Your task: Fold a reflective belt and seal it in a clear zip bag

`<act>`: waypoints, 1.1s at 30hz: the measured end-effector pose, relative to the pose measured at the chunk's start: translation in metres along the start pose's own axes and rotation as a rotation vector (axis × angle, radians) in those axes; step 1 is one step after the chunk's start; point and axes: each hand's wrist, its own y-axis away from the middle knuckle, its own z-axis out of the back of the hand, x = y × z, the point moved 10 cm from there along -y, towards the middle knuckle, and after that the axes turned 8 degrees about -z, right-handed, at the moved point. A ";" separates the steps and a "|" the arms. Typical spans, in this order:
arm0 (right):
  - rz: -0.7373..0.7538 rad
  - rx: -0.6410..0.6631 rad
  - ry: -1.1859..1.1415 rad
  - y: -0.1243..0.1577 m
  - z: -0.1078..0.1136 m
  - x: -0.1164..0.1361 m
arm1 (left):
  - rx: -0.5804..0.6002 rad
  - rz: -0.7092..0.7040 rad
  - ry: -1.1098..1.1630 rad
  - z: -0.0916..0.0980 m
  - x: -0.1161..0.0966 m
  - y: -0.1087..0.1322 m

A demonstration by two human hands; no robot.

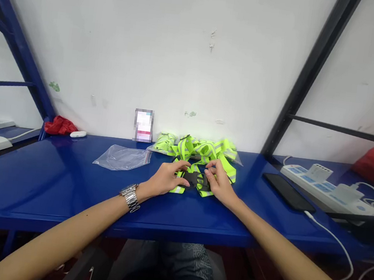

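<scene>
A black side-release buckle (192,178) lies at the front of a bundle of neon-yellow reflective straps (206,149) on the blue table. My left hand (166,177) grips the buckle's left side, thumb along its near edge and index finger curled above. At the other end, my right hand (220,183) has its thumb and fingers closed on the buckle's right part, by the webbing. The two buckle halves look joined or nearly so; I cannot tell whether they are latched. Part of the straps is hidden behind my fingers.
A clear plastic bag (123,158) lies flat left of the straps, and bagged yellow material (165,142) sits behind. A phone (143,125) leans on the wall. At right are a black phone (288,192) with a cable and a power strip (331,190).
</scene>
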 end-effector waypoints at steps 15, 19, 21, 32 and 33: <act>-0.108 0.093 -0.077 -0.004 -0.007 0.000 | 0.253 -0.251 -0.385 -0.013 -0.049 0.007; -0.130 0.090 -0.184 -0.009 -0.001 -0.004 | 0.211 -0.299 -0.562 -0.011 -0.058 0.013; -0.117 0.086 -0.199 -0.009 0.004 -0.001 | 0.120 -0.306 -0.642 -0.002 -0.061 0.012; -0.045 0.065 0.314 -0.011 0.010 0.025 | 0.147 0.087 -0.804 0.005 -0.040 0.017; -0.072 0.026 0.280 -0.015 0.016 0.023 | 0.166 0.165 -0.699 0.002 -0.033 0.019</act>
